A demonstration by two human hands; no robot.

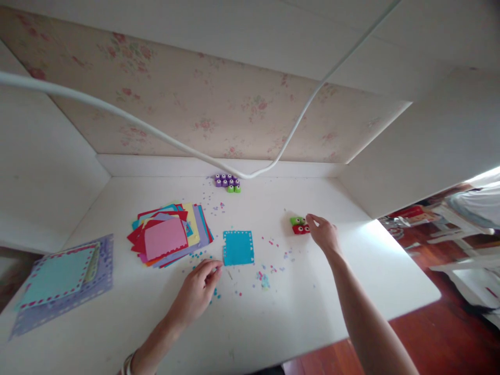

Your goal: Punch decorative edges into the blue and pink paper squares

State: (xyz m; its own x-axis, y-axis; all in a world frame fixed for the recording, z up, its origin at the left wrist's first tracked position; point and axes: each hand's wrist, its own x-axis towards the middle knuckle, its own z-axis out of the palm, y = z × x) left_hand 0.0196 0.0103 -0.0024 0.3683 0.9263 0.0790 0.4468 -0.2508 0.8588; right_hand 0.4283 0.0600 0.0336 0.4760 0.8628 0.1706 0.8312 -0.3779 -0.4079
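A small blue paper square [238, 249] with holes punched along its top and sides lies flat on the white table [273, 323]. At its lower left corner, my left hand [199, 284] has its fingers curled and pinched on the paper's edge. Over to the right, my right hand [323, 234] reaches a small cluster of craft punches, green [297, 221] and red [300, 229]. Its fingers close together at the cluster's right side and partly cover it.
Several purple and green craft punches [227, 182] stand near the back wall. A pile of coloured papers [166, 239] lies left of the square, with larger punched sheets [58, 276] at far left. Paper bits [264, 281] are scattered about. A white cable [164, 136] hangs across the view.
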